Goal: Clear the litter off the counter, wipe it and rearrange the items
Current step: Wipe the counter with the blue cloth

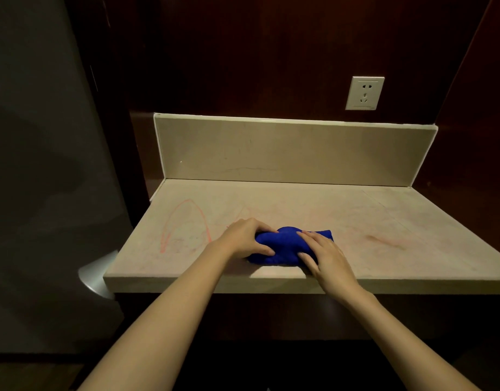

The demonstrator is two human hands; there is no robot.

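- Two bare hands work a blue cloth [282,246] on a beige stone counter [356,221], seen from above and behind the forearms.
- Far left, a grey wall panel [40,165] fills the edge of the scene, with a curved metal fitting [95,273] just beside the counter's near left corner.
- On the left part of the counter, a red looping scrawl [184,221] marks the stone, just left of the hands.
- Left hand [243,238] grips the left end of the cloth, fingers curled over its far side and thumb pressed on its near side.
- Bunched into a thick wad, the cloth lies on the counter near the front edge, about midway along it.
- Right hand [325,256] lies on the right end of the cloth, fingers fairly straight and spread, pressing down.
- To the right, a faint reddish-brown smear [381,239] stains the counter.
- Behind, a low beige backsplash [285,153] stands against dark wood panelling [243,52]; a white wall socket [364,93] sits above its right part.
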